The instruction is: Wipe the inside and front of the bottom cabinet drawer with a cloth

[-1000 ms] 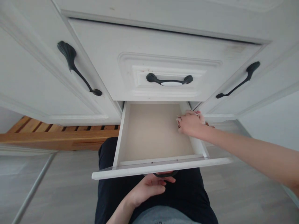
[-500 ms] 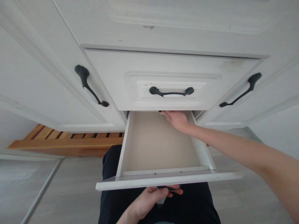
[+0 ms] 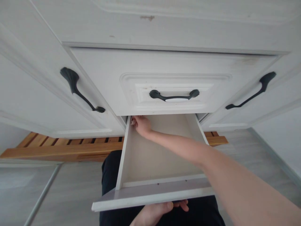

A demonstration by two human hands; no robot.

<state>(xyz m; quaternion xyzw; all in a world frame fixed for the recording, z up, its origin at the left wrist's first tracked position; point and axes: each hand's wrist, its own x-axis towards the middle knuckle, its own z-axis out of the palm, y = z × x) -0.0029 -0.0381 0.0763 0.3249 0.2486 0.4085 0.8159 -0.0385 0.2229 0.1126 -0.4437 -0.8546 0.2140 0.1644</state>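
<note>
A white drawer (image 3: 162, 157) is pulled out of the cabinet, with its pale bottom bare. My right hand (image 3: 143, 126) reaches inside to the back left corner, fingers closed and pressed by the left side wall. Something small and beige shows at the fingertips, too unclear to name. Below the drawer's front panel (image 3: 150, 200), my left hand (image 3: 157, 212) is curled at the outer face. Its fingers wrap around a dark drawer handle (image 3: 177, 201), mostly hidden by the panel.
Above is a shut drawer with a black and white handle (image 3: 175, 96). Cabinet doors with dark handles (image 3: 81, 91) flank it. A slatted wooden rack (image 3: 70, 146) lies low under the cabinet. My legs (image 3: 110, 172) are beneath the open drawer.
My right hand has moved left along the back of the drawer, from the right of the middle to the left corner. The view has shifted slightly closer. My left hand stays at the front.
</note>
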